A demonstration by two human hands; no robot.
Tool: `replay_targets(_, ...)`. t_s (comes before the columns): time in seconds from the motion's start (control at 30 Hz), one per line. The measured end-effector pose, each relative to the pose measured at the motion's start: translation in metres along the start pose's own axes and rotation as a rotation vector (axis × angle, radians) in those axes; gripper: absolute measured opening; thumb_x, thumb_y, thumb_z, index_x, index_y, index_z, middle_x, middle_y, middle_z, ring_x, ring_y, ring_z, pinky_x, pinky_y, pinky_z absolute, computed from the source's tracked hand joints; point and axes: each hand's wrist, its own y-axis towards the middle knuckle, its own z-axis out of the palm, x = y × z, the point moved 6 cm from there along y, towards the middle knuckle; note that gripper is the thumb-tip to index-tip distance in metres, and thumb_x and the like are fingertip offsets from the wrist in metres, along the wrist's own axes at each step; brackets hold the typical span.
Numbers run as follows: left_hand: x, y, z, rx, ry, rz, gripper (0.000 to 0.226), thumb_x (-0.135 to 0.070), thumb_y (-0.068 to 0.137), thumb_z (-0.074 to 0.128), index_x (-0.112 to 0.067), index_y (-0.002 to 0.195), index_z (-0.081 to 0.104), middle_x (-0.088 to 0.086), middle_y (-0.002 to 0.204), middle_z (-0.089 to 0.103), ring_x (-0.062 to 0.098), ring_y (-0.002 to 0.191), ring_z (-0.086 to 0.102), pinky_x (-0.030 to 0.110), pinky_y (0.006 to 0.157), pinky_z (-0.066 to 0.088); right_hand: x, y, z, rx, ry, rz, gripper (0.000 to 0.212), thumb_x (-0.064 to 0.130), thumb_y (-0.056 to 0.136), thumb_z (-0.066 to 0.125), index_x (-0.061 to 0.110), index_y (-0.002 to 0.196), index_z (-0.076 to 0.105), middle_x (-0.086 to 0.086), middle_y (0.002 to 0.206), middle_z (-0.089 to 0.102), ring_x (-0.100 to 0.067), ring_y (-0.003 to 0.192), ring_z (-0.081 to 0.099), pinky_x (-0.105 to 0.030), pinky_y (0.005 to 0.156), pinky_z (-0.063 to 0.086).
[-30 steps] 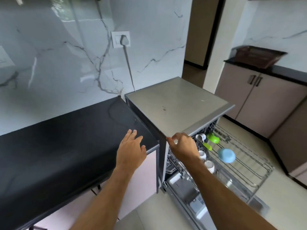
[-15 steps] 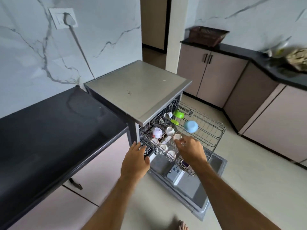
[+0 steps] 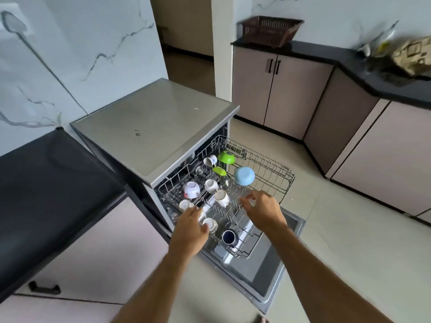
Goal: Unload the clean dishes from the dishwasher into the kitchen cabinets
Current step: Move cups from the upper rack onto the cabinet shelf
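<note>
Nine-odd dishes: upper rack [image 3: 268, 159], unloaded none (apparently)
Left hand [image 3: 191, 229]: touching a white cup [image 3: 210, 223], grip unclear
Right hand [image 3: 263, 209]: fingers apart, empty

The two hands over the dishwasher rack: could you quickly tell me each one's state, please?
Left hand: fingers on a small white cup; whether they grip it cannot be told.
Right hand: open, fingers spread over the upper rack, holding nothing.
</note>
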Motion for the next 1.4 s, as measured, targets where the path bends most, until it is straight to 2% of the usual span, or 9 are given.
replay_targets(0.1, -0.011, 0.015, 0.018, 0.013, -0.037, -0.055, 0.055, -0.027, 0.094, 0.060, -0.013, 0.144, 0.044, 0.002, 0.146, 0.045, 0.016, 0.136, 0.039, 0.030, 0.115, 0.030, -0.025, 0.019, 0.001, 0.049, 0.026, 0.001, 0.030, 0.046, 0.097, 0.055, 0.021, 0.109, 0.066, 0.002, 0.107, 0.073, -0.013, 0.077, 0.070, -0.035, 0.074, 0.060)
replay_targets(0.2, -0.010, 0.026, 0.029, 0.009, -0.051, -0.107, 0.055, -0.026, 0.092, 0.062, -0.016, 0.144, 0.045, 0.001, 0.147, 0.047, 0.016, 0.136, 0.042, 0.034, 0.115, 0.034, -0.045, 0.035, 0.015, 0.115, 0.055, 0.004, 0.030, 0.042, 0.099, 0.054, 0.019, 0.116, 0.063, 0.000, 0.118, 0.070, -0.014, 0.086, 0.068, -0.028, 0.077, 0.054)
replay_targets(0.5, 0.042, 0.078, 0.048, 0.034, -0.091, -0.260, 0.057, -0.018, 0.091, 0.066, -0.016, 0.144, 0.046, 0.002, 0.141, 0.054, 0.020, 0.131, 0.048, 0.025, 0.105, 0.034, -0.066, 0.078, 0.090, 0.283, 0.100, 0.038, 0.038, 0.046, 0.096, 0.058, 0.024, 0.126, 0.055, -0.001, 0.129, 0.063, -0.016, 0.097, 0.067, -0.036, 0.090, 0.055)
replay_targets(0.67, 0.073, 0.119, 0.073, 0.097, -0.102, -0.257, 0.053, -0.011, 0.086, 0.070, -0.015, 0.136, 0.053, 0.002, 0.132, 0.061, 0.019, 0.124, 0.055, 0.020, 0.099, 0.034, -0.067, 0.104, 0.131, 0.325, 0.150, 0.092, 0.036, 0.036, 0.096, 0.061, 0.020, 0.128, 0.055, -0.003, 0.132, 0.061, -0.016, 0.105, 0.065, -0.030, 0.092, 0.052)
replay_targets(0.83, 0.098, 0.156, 0.103, 0.139, -0.103, -0.249, 0.052, -0.014, 0.084, 0.072, -0.015, 0.133, 0.055, 0.003, 0.130, 0.062, 0.021, 0.122, 0.056, 0.031, 0.105, 0.042, -0.076, 0.125, 0.167, 0.334, 0.171, 0.137, 0.035, 0.032, 0.096, 0.062, 0.024, 0.129, 0.054, 0.001, 0.134, 0.059, -0.011, 0.103, 0.061, -0.026, 0.090, 0.049)
replay_targets(1.07, 0.111, 0.210, 0.140, 0.184, -0.153, -0.223, 0.066, -0.018, 0.088, 0.070, -0.017, 0.146, 0.040, 0.000, 0.146, 0.049, 0.015, 0.133, 0.047, 0.027, 0.110, 0.035, -0.089, 0.157, 0.204, 0.319, 0.127, 0.208, 0.049, 0.035, 0.094, 0.063, 0.025, 0.138, 0.045, -0.006, 0.136, 0.056, -0.021, 0.106, 0.064, -0.038, 0.091, 0.056)
replay_targets(1.17, 0.114, 0.244, 0.154, 0.164, -0.218, -0.261, 0.072, -0.016, 0.086, 0.072, -0.012, 0.148, 0.035, 0.008, 0.149, 0.044, 0.021, 0.137, 0.041, 0.026, 0.111, 0.030, -0.094, 0.175, 0.219, 0.312, 0.123, 0.235, 0.060, 0.032, 0.092, 0.065, 0.026, 0.144, 0.035, -0.006, 0.143, 0.048, -0.024, 0.120, 0.055, -0.038, 0.101, 0.048)
replay_targets(1.27, 0.118, 0.276, 0.168, 0.136, -0.287, -0.304, 0.076, -0.016, 0.085, 0.073, -0.011, 0.149, 0.031, 0.012, 0.150, 0.041, 0.024, 0.137, 0.040, 0.027, 0.108, 0.030, -0.097, 0.195, 0.238, 0.315, 0.140, 0.224, 0.078, 0.017, 0.089, 0.066, 0.027, 0.152, 0.021, -0.001, 0.154, 0.035, -0.022, 0.139, 0.034, -0.037, 0.116, 0.032)
replay_targets(1.4, 0.125, 0.313, 0.188, 0.101, -0.332, -0.351, 0.086, -0.019, 0.081, 0.077, -0.009, 0.150, 0.027, 0.011, 0.148, 0.043, 0.025, 0.133, 0.044, 0.028, 0.104, 0.035, -0.095, 0.220, 0.262, 0.392, 0.069, 0.126, 0.101, -0.011, 0.078, 0.047, 0.031, 0.158, 0.003, 0.005, 0.165, 0.011, -0.018, 0.152, 0.007, -0.041, 0.124, 0.016)
